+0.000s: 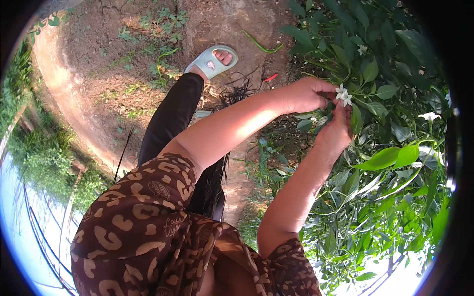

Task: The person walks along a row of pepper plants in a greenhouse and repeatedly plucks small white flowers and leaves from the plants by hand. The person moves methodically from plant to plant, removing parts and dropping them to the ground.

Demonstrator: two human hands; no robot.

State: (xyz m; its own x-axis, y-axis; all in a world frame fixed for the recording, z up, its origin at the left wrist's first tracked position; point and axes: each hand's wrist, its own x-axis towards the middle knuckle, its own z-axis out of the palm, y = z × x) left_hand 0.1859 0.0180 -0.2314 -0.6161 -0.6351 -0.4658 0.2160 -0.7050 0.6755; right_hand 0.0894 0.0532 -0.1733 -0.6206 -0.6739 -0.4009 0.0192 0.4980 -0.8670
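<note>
Both bare hands meet at a small cluster of white blossoms (pixel 343 95) on a leafy pepper plant (pixel 376 76). My left hand (pixel 307 95) comes in from the left, its thumb and fingers pinched at the blossoms' left edge. Just below, my right hand (pixel 336 127) has its thumb raised against the lower blossom, with its other fingers partly hidden behind. The exact grip on petals or stem is hidden between the fingertips. Green leaves hang beside the right hand. Another white blossom (pixel 429 116) stands farther right.
A long green chili pepper (pixel 262 43) and a small red one (pixel 271 77) lie on bare soil. My foot in a pale green slide sandal (pixel 218 61) rests nearby. Dark stringy strands (pixel 237 94) lie near it. Dense foliage (pixel 355 222) fills the right side; low weeds (pixel 163 26) grow at the top.
</note>
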